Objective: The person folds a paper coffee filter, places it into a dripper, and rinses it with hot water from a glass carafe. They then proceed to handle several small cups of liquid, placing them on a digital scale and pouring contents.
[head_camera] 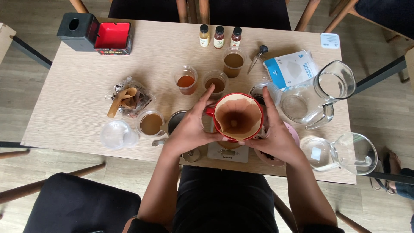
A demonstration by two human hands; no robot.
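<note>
Both hands cup the red dripper (238, 116) with its brown paper filter, left hand (192, 129) and right hand (276, 136) pressed against its sides, fingers pointing far. It sits over a small scale (227, 152) at the table's near edge. Plastic cups of brown liquid (186, 80) stand farther back, empty glass pitchers (319, 92) right.
</note>
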